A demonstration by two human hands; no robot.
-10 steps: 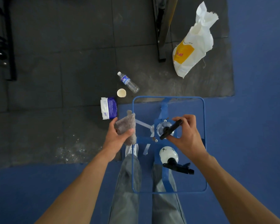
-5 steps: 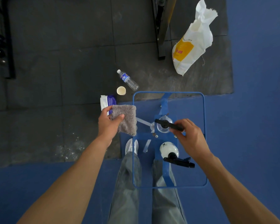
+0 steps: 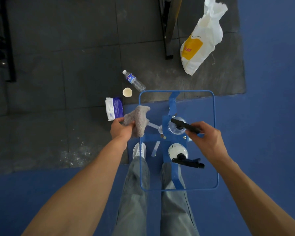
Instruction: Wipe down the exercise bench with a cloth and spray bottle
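Note:
My left hand (image 3: 121,129) grips a bunched grey cloth (image 3: 138,119) at the left edge of a blue metal frame (image 3: 215,133). My right hand (image 3: 207,139) holds the black sprayer head (image 3: 181,124) of a clear spray bottle (image 3: 174,131) standing at the frame's centre. A white spray bottle (image 3: 176,150) with a black trigger (image 3: 187,163) stands just in front of it, untouched. No padded bench surface shows in this view.
On the dark floor mats lie a pack of wipes (image 3: 114,108), a paper cup (image 3: 127,92) and a water bottle (image 3: 134,81). A white and yellow plastic bag (image 3: 201,41) lies far right beside a metal equipment leg (image 3: 169,31). My legs and shoe (image 3: 139,150) stand under the frame.
My right hand has turned the black sprayer head on the clear bottle. My left hand spread the cloth out, then bunched it again near the frame's left edge.

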